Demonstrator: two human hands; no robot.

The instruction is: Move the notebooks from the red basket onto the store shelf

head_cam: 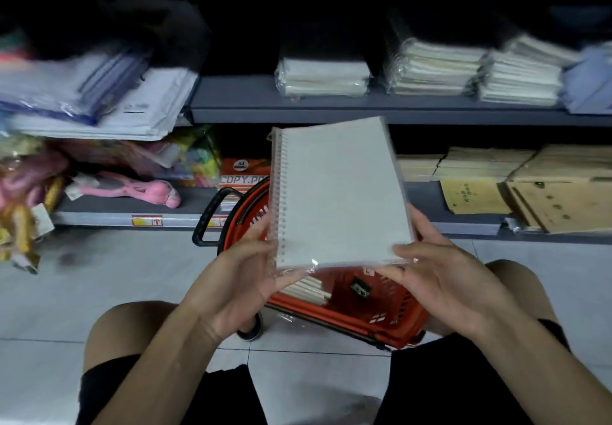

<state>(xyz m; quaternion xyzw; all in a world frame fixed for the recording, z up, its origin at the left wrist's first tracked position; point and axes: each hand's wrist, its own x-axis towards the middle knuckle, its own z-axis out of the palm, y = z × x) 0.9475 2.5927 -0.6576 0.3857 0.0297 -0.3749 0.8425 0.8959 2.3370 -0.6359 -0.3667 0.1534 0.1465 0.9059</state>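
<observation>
- A person crouches facing store shelves, holding a plastic-wrapped pack of spiral notebooks [339,193] up at the centre of the view, spiral edge toward 9 o'clock.
- The left hand [243,279] grips the pack's lower corner at 7 o'clock, its fingers curled around the wrapped edge; the right hand [440,272] holds the lower corner at 5 o'clock, thumb on top and fingers underneath.
- The red basket [361,305] sits on the tiled floor directly beneath the pack, with more notebooks [309,287] lying inside it toward 7 o'clock.
- The store shelf [251,100] runs across at 12 o'clock, already carrying wrapped notebook stacks [323,75], with bare space left of them.
- Risk: both hands hold only the bottom edge, and the wrap looks slippery, so the tall pack could tip forward or slide out during the lift.
- Risk: placed carelessly, it could nudge the neighbouring stacks or overhang the shelf lip.
- Risk: the loose pile of plastic folders [82,93] at 10 o'clock already juts past the edge and could be knocked.
</observation>
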